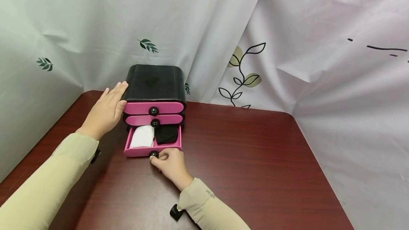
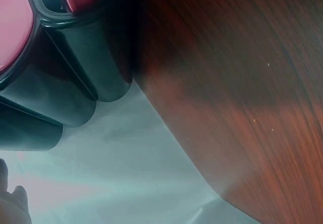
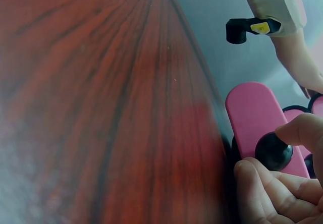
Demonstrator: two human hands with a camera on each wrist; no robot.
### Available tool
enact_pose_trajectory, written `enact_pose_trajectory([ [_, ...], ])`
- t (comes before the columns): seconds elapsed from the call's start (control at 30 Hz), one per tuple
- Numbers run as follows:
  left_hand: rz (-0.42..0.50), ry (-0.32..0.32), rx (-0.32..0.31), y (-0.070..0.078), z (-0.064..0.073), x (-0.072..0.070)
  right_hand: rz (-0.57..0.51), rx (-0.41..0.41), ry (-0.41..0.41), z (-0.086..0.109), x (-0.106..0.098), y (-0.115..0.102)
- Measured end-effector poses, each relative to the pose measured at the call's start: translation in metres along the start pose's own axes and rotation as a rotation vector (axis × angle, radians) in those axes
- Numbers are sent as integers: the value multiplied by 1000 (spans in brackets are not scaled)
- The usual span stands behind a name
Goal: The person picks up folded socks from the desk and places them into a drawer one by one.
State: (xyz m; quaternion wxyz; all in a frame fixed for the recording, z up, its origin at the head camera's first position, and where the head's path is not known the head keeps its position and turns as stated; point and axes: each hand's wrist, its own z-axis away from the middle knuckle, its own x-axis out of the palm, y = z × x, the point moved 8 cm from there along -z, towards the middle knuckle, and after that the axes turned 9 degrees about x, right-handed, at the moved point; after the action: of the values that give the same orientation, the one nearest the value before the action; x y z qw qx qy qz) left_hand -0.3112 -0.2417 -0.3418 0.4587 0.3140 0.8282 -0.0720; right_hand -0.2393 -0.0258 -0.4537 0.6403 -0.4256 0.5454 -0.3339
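Observation:
A small black drawer cabinet (image 1: 154, 82) with pink drawer fronts stands at the back left of the table. Its bottom drawer (image 1: 137, 152) is pulled out, while the two drawers above it are closed. Inside the bottom drawer lie a folded white cloth (image 1: 142, 136) on the left and a folded black cloth (image 1: 166, 134) on the right. My right hand (image 1: 172, 164) pinches the round black knob (image 3: 273, 151) of that drawer between thumb and fingers. With fingers straight, my left hand (image 1: 105, 109) rests against the cabinet's upper left side; only its fingertips show in the left wrist view.
The cabinet stands on a dark red-brown wooden table (image 1: 249, 159). White curtains (image 1: 198, 27) with leaf prints hang behind and beside the table. The table's rounded back right corner lies well away from the cabinet. Black straps with small cameras sit on both wrists.

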Motion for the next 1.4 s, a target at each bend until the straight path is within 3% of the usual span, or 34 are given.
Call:
enact_pose_trajectory([
  [0.6,14,-60,-14,-6,-1,-1,-51,12,-29,-9,1,5],
  [0.83,30,-72,-22,-5,-1,1,82,-46,54,-21,-8,10],
  [0.93,33,-57,-4,-4,-1,3,88,-45,56,-28,-11,13],
  [1.17,30,-21,17,-1,0,1,27,11,61,-43,-9,16],
  [1.4,34,-10,14,0,2,-1,51,106,93,-56,-6,17],
])
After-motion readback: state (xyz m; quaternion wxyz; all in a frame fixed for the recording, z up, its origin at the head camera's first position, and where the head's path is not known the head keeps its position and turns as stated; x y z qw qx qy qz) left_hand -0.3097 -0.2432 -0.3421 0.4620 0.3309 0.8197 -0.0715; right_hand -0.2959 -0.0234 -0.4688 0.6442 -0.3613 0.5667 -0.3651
